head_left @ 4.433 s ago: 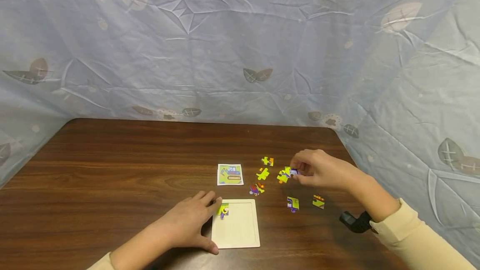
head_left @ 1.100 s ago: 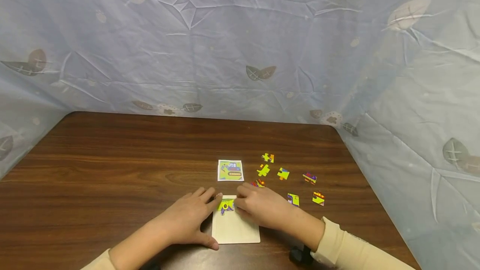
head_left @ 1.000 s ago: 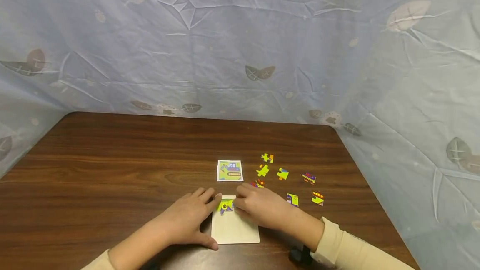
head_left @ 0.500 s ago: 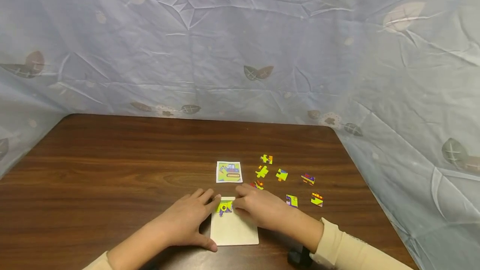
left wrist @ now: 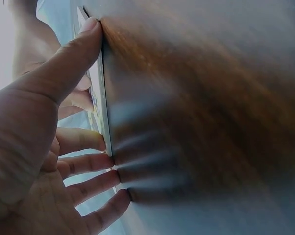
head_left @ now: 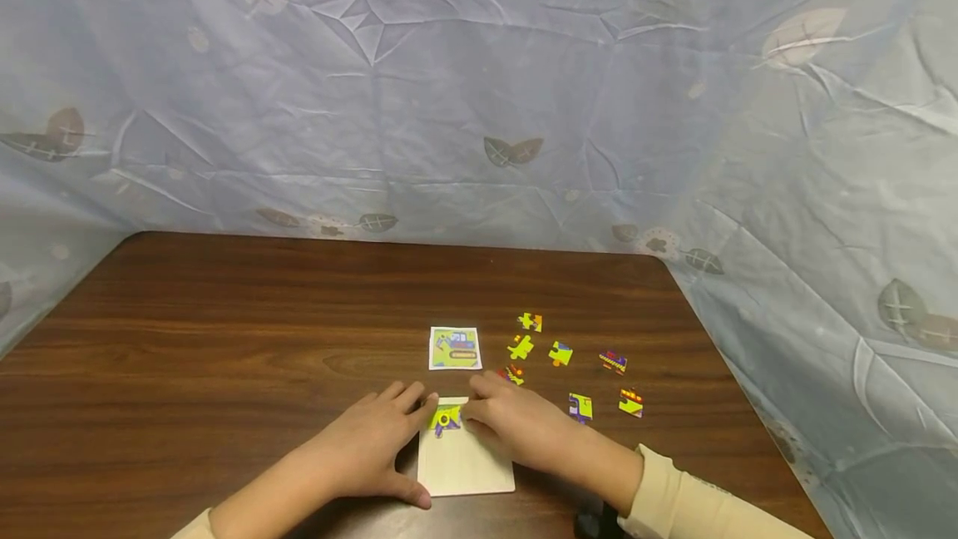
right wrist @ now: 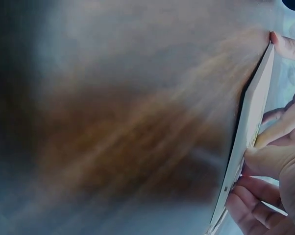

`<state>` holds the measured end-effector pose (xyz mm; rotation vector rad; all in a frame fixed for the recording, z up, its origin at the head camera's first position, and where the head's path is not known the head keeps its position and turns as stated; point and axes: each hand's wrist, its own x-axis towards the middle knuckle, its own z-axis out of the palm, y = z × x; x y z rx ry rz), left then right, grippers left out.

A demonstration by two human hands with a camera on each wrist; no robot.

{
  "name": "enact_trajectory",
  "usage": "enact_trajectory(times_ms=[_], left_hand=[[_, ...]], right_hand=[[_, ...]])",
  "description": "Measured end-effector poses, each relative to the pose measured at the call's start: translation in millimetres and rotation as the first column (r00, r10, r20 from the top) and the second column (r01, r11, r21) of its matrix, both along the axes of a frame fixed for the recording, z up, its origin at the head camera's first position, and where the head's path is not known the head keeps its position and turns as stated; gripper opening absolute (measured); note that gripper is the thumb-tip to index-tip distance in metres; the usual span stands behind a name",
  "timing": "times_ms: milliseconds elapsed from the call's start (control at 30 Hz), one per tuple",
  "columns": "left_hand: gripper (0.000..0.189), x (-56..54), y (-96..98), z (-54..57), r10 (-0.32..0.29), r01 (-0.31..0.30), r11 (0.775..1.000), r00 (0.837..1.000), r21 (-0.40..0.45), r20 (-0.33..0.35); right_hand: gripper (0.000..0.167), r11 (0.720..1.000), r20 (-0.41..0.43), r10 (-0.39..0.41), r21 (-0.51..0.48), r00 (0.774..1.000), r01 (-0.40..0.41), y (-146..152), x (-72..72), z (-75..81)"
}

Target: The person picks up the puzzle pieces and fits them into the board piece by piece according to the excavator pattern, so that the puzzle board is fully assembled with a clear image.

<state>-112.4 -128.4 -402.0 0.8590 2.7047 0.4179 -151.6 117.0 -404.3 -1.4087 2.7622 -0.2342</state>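
Observation:
My left hand rests along the left side of a pale wooden puzzle tray, thumb at the near corner and fingers spread toward the far one. In the left wrist view, the thumb touches the tray's edge. The right hand reaches over the tray's far right part. Its thumb and fingers are curled at a green-and-purple puzzle piece, which they partly hide. Directly left of that lies another puzzle piece with a yellow ring, in the tray's far left corner. The right wrist view shows the tray rim beside the right fingers.
Beyond the tray lies a square picture card of an excavator. Several loose puzzle pieces, among them a green one and a striped one, are scattered to the right on the dark wooden table. Patterned cloth hangs behind.
Over four seconds ago my right hand held a piece among the loose ones; it has since come left to the tray, with the piece beside the ringed one. Over the last second both hands barely move.

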Motion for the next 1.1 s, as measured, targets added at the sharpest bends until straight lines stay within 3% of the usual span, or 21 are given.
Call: enact_trajectory(times_ms=[167,300,467,633,833,1100], left_hand=[[0.117,2.2,-0.3,-0.4,-0.007,0.007,1.000,1.000,-0.011,-0.005],[0.117,2.3,0.4,-1.1,-0.007,0.007,1.000,1.000,-0.014,-0.013],[0.116,0.6,1.5,-0.1,-0.017,0.016,1.000,0.999,-0.023,-0.033],[0.116,0.3,1.0,-0.9,-0.023,0.022,0.999,0.998,-0.026,-0.056],[0.116,0.6,-0.4,-3.8,-0.027,0.026,1.000,0.996,-0.014,-0.081],[0.116,-0.2,0.6,-6.1,-0.031,0.030,0.999,0.995,-0.016,-0.099]], right_hand=[[0.014,1.000,0.007,0.015,-0.010,1.000,-0.015,1.8,1.5,-1.8],[0.025,1.000,0.101,0.004,-0.024,0.995,-0.002,10.0,0.7,1.6],[0.033,0.993,0.195,-0.060,-0.091,0.979,0.079,39.0,-3.5,8.5],[0.030,0.982,0.176,-0.124,-0.119,0.977,0.147,82.5,-12.0,8.8],[0.037,0.969,0.173,-0.222,-0.068,0.960,0.236,129.2,-12.9,1.7],[0.028,0.960,0.143,-0.244,-0.104,0.959,0.260,146.3,-11.0,-7.5]])
